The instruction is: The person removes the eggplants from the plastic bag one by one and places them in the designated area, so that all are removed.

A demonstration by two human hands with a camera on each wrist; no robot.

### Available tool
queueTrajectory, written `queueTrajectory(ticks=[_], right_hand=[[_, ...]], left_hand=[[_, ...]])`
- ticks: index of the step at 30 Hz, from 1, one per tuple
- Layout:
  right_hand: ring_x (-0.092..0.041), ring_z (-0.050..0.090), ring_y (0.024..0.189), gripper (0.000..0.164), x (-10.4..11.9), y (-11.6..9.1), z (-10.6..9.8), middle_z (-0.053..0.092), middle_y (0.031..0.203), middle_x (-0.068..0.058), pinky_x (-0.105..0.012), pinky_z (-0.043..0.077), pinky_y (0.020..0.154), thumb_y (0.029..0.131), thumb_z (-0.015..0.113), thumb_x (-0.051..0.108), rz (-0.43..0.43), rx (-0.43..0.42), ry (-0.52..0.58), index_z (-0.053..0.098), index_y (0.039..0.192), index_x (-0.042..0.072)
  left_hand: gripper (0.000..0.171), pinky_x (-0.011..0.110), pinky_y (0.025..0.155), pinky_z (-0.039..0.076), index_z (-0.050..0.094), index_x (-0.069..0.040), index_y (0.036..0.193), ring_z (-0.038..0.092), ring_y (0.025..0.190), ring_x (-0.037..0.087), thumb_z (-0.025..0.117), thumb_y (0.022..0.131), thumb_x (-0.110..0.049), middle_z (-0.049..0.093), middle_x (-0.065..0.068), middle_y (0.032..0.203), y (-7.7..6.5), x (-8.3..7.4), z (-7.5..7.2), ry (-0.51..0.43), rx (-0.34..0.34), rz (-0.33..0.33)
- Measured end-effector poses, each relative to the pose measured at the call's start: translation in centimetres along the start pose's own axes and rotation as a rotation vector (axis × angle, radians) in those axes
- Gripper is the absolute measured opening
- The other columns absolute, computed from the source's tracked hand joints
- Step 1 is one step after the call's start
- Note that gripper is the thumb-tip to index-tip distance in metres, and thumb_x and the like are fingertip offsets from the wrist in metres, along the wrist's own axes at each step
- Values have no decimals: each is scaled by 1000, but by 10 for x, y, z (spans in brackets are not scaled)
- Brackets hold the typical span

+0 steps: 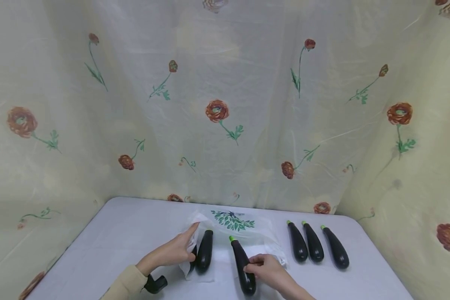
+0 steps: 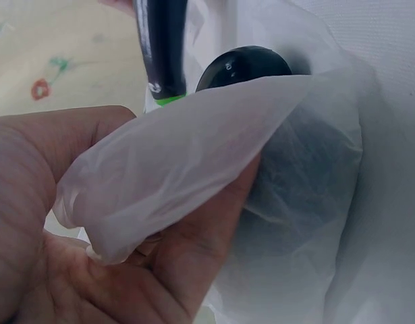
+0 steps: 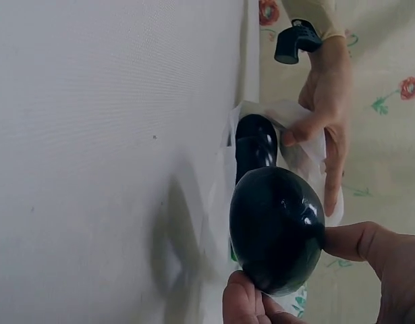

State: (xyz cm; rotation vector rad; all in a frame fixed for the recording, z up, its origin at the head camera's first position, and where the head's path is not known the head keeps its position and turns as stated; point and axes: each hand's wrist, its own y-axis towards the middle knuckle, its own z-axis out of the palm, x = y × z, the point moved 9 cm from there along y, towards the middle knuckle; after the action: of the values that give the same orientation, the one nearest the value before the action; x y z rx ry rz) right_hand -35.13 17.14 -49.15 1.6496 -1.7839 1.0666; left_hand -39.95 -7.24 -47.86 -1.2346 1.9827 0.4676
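A translucent white plastic bag (image 1: 260, 238) with a green leaf print lies on the table, its mouth toward me. My left hand (image 1: 175, 251) pinches the bag's left edge between thumb and fingers, and the lifted film (image 2: 160, 175) shows in the left wrist view. Just inside the mouth lies a dark eggplant (image 1: 204, 252), with another eggplant (image 1: 193, 259) partly hidden by the left hand. My right hand (image 1: 268, 271) grips a third eggplant (image 1: 241, 266) near its thick end, thumb on one side and fingers on the other. Its green stem end points toward the bag.
Several things surround the work: three eggplants (image 1: 316, 246) lie side by side on the white table (image 1: 135, 225) at the right, stems away from me. A flowered curtain (image 1: 247, 158) hangs behind the table and at its sides. A black camera mount (image 1: 155, 285) sits on the left wrist.
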Motion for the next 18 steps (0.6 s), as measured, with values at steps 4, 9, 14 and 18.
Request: queueTrajectory(ticks=[4,9,14,18], right_hand=[[-13,61,76,44,1,-3,-7,69,92,-5,-30,52,71,78,70,27,-11,-8,8,66,108,-4],[-13,59,76,43,-3,-4,-12,68,91,-4,-30,51,70,78,69,27,13,-23,-1,66,109,-3],[-15,57,78,46,-9,-5,-20,68,92,-4,-31,49,70,78,67,29,86,-42,-30,66,112,-1],[-15,57,79,45,-9,-6,-27,68,92,-4,-31,48,71,78,66,28,82,-56,-34,67,112,-1]], left_hand=[[97,61,109,27,7,-5,155,25,143,40,67,79,-8,14,20,160,-1,0,-1,1,0,-3],[97,59,108,30,7,-5,155,28,141,38,67,79,-7,14,20,160,-1,-1,-2,12,-2,-3],[97,58,105,34,7,-6,155,34,137,35,67,79,-8,16,20,160,0,-1,-1,19,-1,-10],[97,58,105,34,7,-6,155,34,137,35,67,79,-7,15,20,160,0,-1,0,17,0,-9]])
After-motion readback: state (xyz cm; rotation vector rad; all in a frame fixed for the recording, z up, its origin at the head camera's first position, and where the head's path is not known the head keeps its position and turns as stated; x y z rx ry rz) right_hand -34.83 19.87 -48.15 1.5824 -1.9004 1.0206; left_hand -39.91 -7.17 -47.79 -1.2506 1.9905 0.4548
